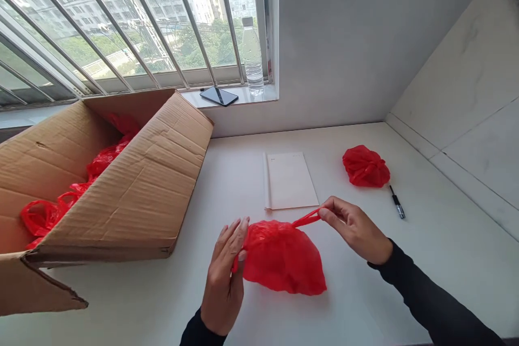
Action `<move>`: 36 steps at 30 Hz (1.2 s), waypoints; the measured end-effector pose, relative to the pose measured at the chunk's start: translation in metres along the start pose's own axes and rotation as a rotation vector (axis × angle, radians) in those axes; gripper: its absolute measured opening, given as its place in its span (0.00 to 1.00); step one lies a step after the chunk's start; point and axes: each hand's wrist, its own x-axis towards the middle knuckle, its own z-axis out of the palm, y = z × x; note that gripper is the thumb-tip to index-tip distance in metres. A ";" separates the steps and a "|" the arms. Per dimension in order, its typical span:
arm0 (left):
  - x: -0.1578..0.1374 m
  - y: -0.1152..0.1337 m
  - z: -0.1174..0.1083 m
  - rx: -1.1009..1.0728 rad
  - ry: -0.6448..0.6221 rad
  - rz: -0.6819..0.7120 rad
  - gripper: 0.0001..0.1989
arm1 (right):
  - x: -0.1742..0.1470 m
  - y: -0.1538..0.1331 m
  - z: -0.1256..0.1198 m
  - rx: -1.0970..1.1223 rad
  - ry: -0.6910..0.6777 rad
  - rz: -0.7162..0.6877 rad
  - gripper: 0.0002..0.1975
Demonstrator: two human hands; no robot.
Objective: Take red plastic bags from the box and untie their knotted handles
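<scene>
A red plastic bag lies on the white table in front of me, its body spread and slightly puffed. One of its handle loops is stretched up to the right, pinched between the thumb and fingers of my right hand. At the bag's left end is my left hand, its fingers held straight and together. A bit of red plastic shows between the left thumb and fingers, so that edge is gripped there. What the bag contains, if anything, is hidden.
On the left stands an open cardboard box with several red bags inside. Beyond my hands lie a pale notebook, a bundled red bag and a black pen. The windowsill holds a phone and a water bottle.
</scene>
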 end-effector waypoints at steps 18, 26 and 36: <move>-0.013 -0.003 0.051 0.473 -0.379 0.172 0.31 | -0.032 0.062 0.103 -0.523 -0.039 -0.448 0.08; -0.011 0.011 0.036 0.292 -0.259 0.148 0.28 | -0.034 0.030 0.082 0.265 0.035 -0.072 0.15; -0.013 0.009 0.003 0.263 -0.013 0.055 0.28 | -0.007 0.018 0.050 0.915 0.147 0.174 0.19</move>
